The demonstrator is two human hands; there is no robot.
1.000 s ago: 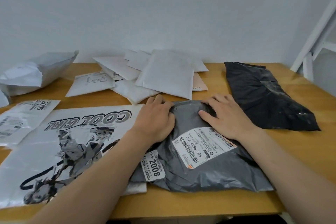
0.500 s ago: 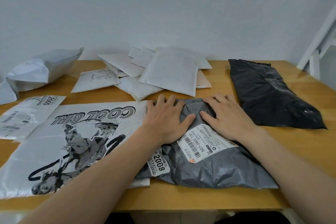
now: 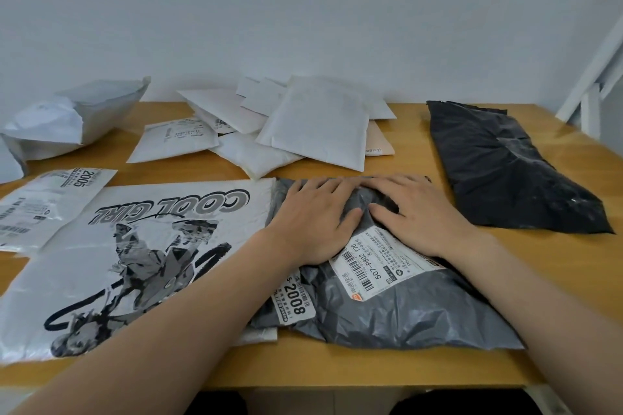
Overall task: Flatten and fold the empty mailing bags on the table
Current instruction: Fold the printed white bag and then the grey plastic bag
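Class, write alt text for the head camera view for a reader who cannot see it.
Both hands, left hand and right hand, press flat on a grey mailing bag on a wooden table. A white printed bag lies left, a black bag right.

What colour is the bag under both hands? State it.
Grey, with white shipping labels, seen in the head view: the mailing bag pressed by both hands.
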